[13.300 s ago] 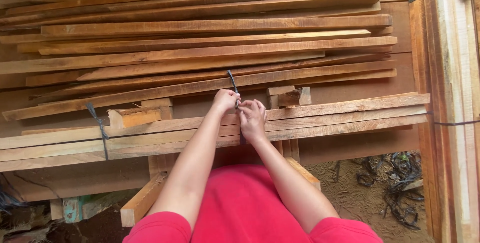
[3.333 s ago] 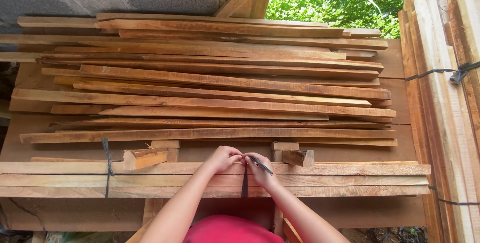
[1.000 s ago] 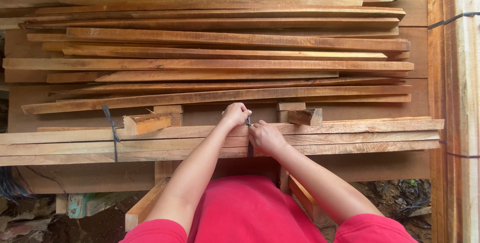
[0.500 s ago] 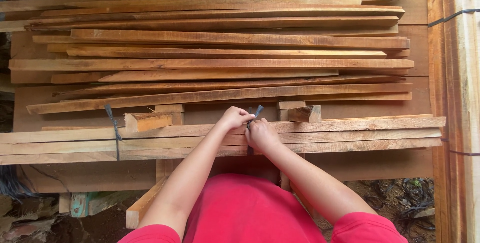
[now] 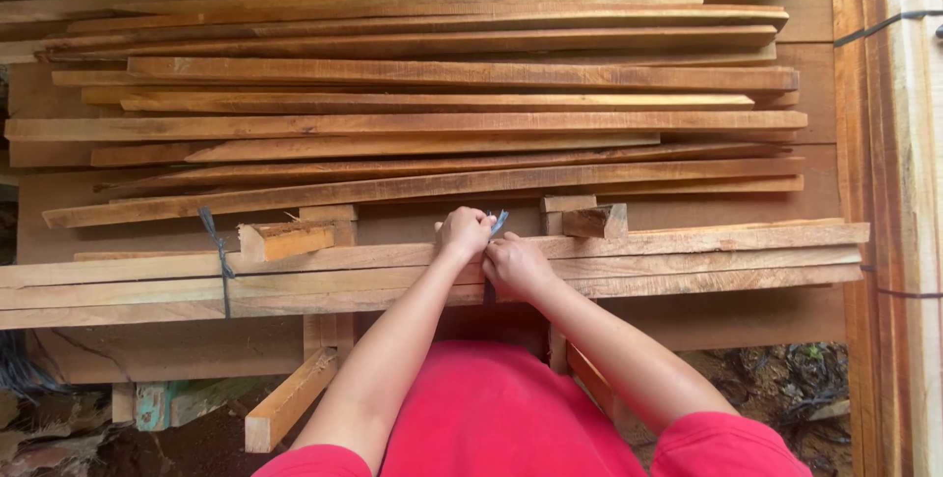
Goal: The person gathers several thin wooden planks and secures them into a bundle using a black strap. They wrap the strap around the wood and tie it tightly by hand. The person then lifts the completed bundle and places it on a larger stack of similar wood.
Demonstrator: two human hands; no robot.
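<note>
Setting: outdoor wood yard, rough plank desk [image 5: 177, 349] under a big loose heap of slats [image 5: 442, 104], dirt below.
Bundle: front stack of long slats [image 5: 688, 261] lies along the near edge; dark strap [image 5: 218, 261] already tied round its left end.
Hands: left hand [image 5: 462, 233] and right hand [image 5: 516, 266] close together mid-bundle, both pinched on a second strap [image 5: 499, 224].
Progress: looks like one tie done, the middle one half-knotted, right end bare.

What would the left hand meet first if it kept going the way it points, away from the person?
Likely the sloping plank just beyond the left hand, at the near edge of the loose stack; a bare strip of board lies between. Depth is uncertain from above.
</note>
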